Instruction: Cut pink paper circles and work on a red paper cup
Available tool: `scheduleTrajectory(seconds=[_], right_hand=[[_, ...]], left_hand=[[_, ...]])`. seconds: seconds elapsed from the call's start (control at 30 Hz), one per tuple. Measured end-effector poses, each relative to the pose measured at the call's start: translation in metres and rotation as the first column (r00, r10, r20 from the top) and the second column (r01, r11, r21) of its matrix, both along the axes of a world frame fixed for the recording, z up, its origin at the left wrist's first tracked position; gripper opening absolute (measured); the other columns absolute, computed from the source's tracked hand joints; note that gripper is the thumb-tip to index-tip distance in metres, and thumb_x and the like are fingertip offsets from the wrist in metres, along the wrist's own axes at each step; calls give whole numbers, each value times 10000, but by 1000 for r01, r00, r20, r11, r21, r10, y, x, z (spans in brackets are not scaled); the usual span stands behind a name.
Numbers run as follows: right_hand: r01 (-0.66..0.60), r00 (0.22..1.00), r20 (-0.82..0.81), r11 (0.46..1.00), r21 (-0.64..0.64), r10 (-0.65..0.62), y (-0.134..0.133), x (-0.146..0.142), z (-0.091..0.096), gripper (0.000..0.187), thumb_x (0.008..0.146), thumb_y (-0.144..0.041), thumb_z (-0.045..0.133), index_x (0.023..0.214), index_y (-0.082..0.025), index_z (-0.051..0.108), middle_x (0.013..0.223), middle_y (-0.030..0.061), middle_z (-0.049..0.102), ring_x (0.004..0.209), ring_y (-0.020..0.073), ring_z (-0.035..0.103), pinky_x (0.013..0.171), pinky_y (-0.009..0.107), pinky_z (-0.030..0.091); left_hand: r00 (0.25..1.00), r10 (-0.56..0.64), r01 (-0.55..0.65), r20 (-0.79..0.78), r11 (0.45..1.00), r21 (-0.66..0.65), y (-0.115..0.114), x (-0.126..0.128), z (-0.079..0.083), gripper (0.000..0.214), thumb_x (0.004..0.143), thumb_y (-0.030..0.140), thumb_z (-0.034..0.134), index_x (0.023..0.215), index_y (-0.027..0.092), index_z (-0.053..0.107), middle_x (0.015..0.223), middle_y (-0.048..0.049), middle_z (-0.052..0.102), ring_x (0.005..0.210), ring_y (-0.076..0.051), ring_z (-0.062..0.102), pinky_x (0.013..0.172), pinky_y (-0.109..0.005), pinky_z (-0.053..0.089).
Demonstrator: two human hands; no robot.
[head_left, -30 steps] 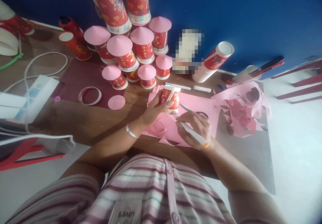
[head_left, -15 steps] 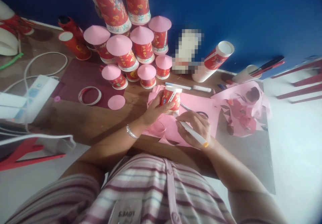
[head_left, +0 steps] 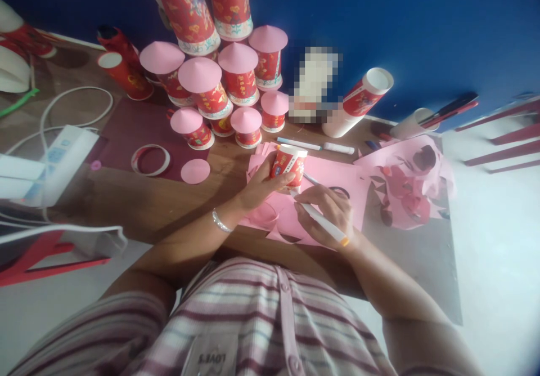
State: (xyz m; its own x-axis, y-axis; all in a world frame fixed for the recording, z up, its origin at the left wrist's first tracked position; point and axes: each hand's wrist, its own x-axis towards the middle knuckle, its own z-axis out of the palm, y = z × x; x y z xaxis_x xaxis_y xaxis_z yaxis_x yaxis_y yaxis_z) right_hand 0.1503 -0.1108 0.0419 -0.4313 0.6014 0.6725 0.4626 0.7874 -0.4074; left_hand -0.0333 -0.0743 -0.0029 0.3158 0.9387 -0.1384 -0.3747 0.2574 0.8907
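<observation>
My left hand (head_left: 262, 187) is wrapped round a small red paper cup (head_left: 289, 165) with a white rim, tilted above the pink paper. A white marker (head_left: 324, 224) with an orange end is gripped in my right hand (head_left: 327, 213), its tip close to the lower edge of the cup. Whether the tip touches the cup I cannot tell. Beneath both hands lie sheets of pink paper (head_left: 354, 184), some with curved cuts. Part of a pair of scissors (head_left: 338, 191) shows behind my right hand.
Several red paper cups with pink cone tops (head_left: 199, 77) stand at the back. A tape roll (head_left: 151, 160) and pink paper disc (head_left: 195, 171) lie left. Cup stack (head_left: 358, 103), pen holder (head_left: 415, 122) and paper scraps (head_left: 407, 184) are at right; a power strip (head_left: 63, 162) is far left.
The cup in my left hand has shifted and turned slightly to the right. My right hand with the marker stays in nearly the same place.
</observation>
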Motion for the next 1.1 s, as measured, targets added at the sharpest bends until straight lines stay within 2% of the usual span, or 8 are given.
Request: scheduleTrajectory(seconds=[0.37, 0.7, 0.97, 1.1], right_hand=[[-9, 1000, 15, 1000, -20, 10, 0, 0, 1, 138, 954, -100, 636, 1027, -216, 619, 806, 6, 736, 661, 139, 717, 565, 259, 548], [-3, 1000, 19, 1000, -28, 4, 0, 0, 0, 154, 934, -99, 643, 1024, -223, 628, 801, -2, 739, 646, 135, 707, 562, 254, 537], [-4, 1000, 28, 1000, -23, 4, 1, 1, 0, 113, 938, -113, 613, 981, -217, 613, 783, 6, 733, 611, 134, 681, 535, 254, 509], [-1, 999, 44, 1000, -26, 2, 1, 1, 2, 121, 926, -107, 606, 965, -221, 616, 754, -6, 713, 591, 132, 654, 529, 256, 492]], left_hand=[[999, 2, -1, -39, 1000, 29, 0, 1, 3, 531, 841, 461, 828, 1234, 233, 553, 1098, -48, 707, 973, -222, 702, 899, -436, 600], [1000, -10, 10, -25, 1000, 0, 0, 0, 4, 476, 842, 420, 834, 1197, 249, 566, 1096, -33, 697, 978, -221, 703, 873, -427, 612], [1000, -13, 13, 18, 999, -29, 0, 0, 4, 538, 825, 436, 856, 1235, 246, 563, 1135, -57, 693, 1001, -242, 700, 829, -448, 654], [1000, -18, 19, 20, 999, -33, 0, 0, 5, 509, 835, 420, 847, 1225, 253, 565, 1177, -60, 689, 1053, -251, 688, 881, -489, 646]])
